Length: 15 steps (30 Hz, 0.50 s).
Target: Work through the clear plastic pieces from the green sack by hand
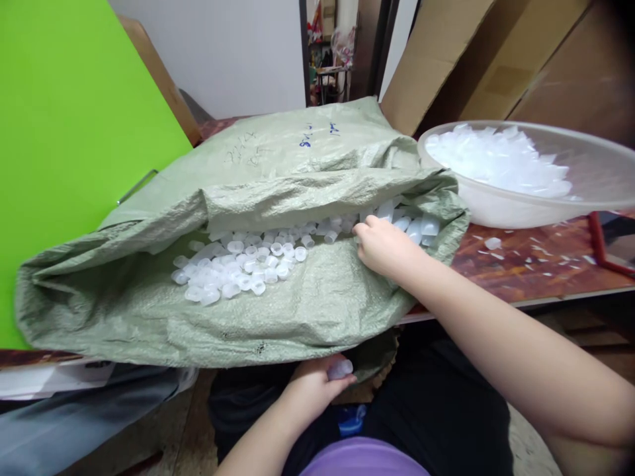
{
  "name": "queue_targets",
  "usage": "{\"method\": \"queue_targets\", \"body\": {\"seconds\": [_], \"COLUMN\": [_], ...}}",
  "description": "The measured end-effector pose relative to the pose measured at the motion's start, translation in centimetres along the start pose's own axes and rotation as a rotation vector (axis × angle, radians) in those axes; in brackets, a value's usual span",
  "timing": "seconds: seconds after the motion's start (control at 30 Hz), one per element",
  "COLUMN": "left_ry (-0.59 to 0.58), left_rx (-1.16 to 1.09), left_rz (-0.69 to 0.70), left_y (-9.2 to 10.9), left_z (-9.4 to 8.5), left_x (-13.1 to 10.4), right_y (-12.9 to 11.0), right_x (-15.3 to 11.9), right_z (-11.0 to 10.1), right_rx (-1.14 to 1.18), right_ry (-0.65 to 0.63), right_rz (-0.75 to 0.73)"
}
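Note:
A large green woven sack [297, 304] lies open across the table, with a heap of small translucent white plastic caps [238, 264] inside. My right hand [380, 244] reaches into the sack's right part, fingers pinched together beside larger translucent pieces [414, 226]; what the fingertips hold is too small to make out. Below the sack's front edge, my left hand [317, 387] is closed round a translucent plastic piece [340, 369], which shows between thumb and fingers.
A translucent bowl [516, 209] heaped with white plastic pieces [496, 162] stands at the right on the red-brown table [536, 271]. Cardboard [446, 59] leans behind it. A bright green panel [74, 119] is at the left. A few scraps lie near the bowl.

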<state>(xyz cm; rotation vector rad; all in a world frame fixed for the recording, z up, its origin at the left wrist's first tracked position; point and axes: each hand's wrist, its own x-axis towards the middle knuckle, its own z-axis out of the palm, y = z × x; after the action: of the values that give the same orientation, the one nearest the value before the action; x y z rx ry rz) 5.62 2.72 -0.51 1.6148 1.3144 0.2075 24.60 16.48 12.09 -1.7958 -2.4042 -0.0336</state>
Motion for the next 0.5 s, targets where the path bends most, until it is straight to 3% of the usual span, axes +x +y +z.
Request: {"method": "queue_targets", "body": {"seconds": [0.1,0.2,0.3,0.5], "left_ry": [-0.115,-0.341,-0.48,-0.664], "left_rx": [-0.293,-0.517,-0.525,-0.517], "left_rz": [-0.043,0.034,0.119,0.074], "left_y": [0.4,1.1,1.6,2.1], "left_z": [-0.5,-1.2,-1.8,-2.7], "left_x": [-0.9,-1.7,-2.2,-2.1], "right_y": [-1.0,-2.4,-3.4,-3.3], "right_x": [-4.8,-10.3,-14.3,-16.1], "right_z": [-1.3,-1.4,0.1,2.7], "right_rx": [0.37,0.7,0.812,0.976], "right_ry": [0.021,-0.29,-0.512,-0.418], "right_rz": [-0.074,-0.291,-0.308,-0.336]}}
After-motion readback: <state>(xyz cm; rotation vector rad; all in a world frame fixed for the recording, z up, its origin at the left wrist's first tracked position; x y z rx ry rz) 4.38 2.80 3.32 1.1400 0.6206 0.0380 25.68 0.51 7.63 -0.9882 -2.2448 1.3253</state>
